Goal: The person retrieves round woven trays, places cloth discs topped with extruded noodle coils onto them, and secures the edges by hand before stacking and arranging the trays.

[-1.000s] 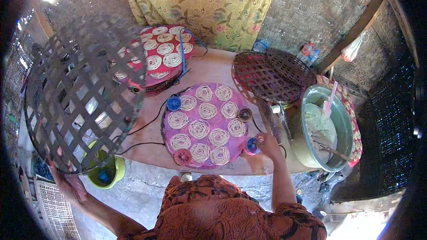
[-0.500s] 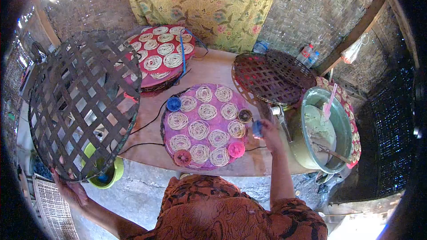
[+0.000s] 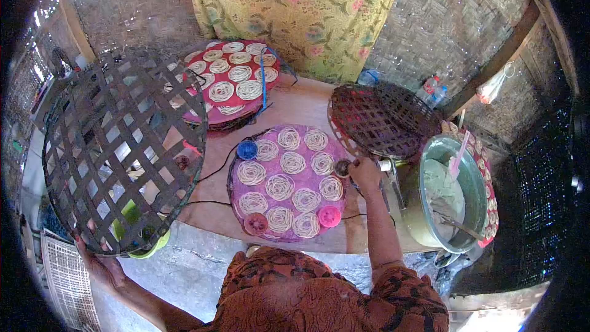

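Observation:
My left hand (image 3: 106, 265) grips the lower rim of a large round open-lattice tray (image 3: 126, 154), which is raised on edge at the left. My right hand (image 3: 366, 175) pinches a small dark round piece (image 3: 342, 168) at the right edge of a purple-covered round tray (image 3: 313, 157). Flat coils of pale noodle-like strands (image 3: 279, 187) lie in rows on this tray. Around its edge sit a blue round cap (image 3: 247, 150), a reddish-brown one (image 3: 255, 224) and a pink one (image 3: 330, 216). Whether my right palm hides anything else, I cannot tell.
A red-covered tray of coils (image 3: 239, 74) stands at the back left of the table. Dark lattice trays (image 3: 381, 117) lie at the back right. A large basin (image 3: 445, 141) with pale dough and a pink-handled tool stands right. A green bucket (image 3: 161, 243) sits behind the raised tray.
My right hand moved from the table, where it held something blue, to the dark round piece; the blue thing no longer shows there. The view shifted slightly. My left hand still holds the lattice tray.

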Demonstrator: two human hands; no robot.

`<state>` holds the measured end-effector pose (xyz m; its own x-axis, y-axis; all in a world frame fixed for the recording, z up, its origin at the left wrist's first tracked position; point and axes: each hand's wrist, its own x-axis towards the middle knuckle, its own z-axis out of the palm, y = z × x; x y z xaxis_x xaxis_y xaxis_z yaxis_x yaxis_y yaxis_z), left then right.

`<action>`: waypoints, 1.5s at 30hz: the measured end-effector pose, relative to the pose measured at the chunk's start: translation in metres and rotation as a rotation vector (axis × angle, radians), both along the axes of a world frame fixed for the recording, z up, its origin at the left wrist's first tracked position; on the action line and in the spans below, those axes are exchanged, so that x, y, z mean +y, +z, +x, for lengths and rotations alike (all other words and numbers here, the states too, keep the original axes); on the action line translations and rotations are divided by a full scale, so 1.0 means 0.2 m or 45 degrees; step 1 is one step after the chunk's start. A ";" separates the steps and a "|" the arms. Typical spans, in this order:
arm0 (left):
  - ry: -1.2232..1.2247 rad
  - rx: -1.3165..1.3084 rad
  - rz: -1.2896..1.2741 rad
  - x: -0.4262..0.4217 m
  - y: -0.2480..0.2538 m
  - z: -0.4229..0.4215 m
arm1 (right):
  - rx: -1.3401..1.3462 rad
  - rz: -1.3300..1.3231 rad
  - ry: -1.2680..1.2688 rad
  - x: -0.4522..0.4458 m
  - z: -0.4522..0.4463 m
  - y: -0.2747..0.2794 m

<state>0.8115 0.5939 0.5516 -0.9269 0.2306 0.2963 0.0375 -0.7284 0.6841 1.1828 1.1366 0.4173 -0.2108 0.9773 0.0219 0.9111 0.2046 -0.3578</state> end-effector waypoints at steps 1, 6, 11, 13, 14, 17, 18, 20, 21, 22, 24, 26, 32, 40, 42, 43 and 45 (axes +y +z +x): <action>-0.055 0.085 0.027 -0.02 -0.03 -0.01 | 0.003 0.002 0.008 0.02 -0.02 0.02; -0.034 -0.056 0.038 -0.05 -0.06 0.01 | 0.050 0.141 -0.031 0.10 -0.18 0.15; -0.238 0.038 0.105 0.06 -0.09 0.08 | -0.004 0.110 -0.005 0.18 -0.26 0.07; -0.185 -0.100 0.144 0.19 -0.01 0.18 | 0.029 0.141 0.005 0.17 -0.26 0.07; -0.133 -0.185 0.066 0.19 -0.06 0.18 | 0.030 0.141 0.007 0.16 -0.25 0.09; -0.205 -0.253 -0.118 0.24 -0.14 0.20 | 0.117 0.208 0.021 0.10 -0.18 0.20; -0.137 -0.290 -0.151 0.31 -0.14 0.23 | 0.496 0.032 0.152 0.13 -0.10 0.18; -0.231 -0.225 -0.238 0.49 -0.14 0.34 | 1.100 -0.288 0.338 0.04 -0.03 0.23; -0.392 -0.121 -0.292 0.56 -0.14 0.39 | 1.326 -0.429 0.391 -0.08 0.00 0.37; -0.480 -0.244 -0.297 0.67 -0.12 0.46 | 1.277 -0.518 0.286 -0.19 0.06 0.48; -0.721 -0.434 -0.339 0.77 -0.17 0.54 | 1.226 -0.628 0.198 -0.29 0.19 0.56; -0.878 -0.501 -0.390 0.87 -0.30 0.55 | 1.223 -0.649 0.223 -0.31 0.31 0.53; -0.794 -0.189 -0.823 1.06 -0.60 0.52 | 1.195 -0.566 0.070 -0.28 0.56 0.11; -0.670 0.081 -1.156 1.14 -0.84 0.31 | 0.904 -0.371 0.072 -0.27 0.42 0.02; -0.649 0.080 -1.143 1.16 -0.90 0.29 | 0.959 -0.462 0.029 -0.24 0.41 -0.05; -0.625 0.152 -1.159 1.16 -0.91 0.28 | 1.013 -0.558 -0.007 -0.23 0.41 -0.08; -0.603 0.225 -1.175 1.17 -0.96 0.26 | 1.003 -0.574 0.002 -0.24 0.40 -0.07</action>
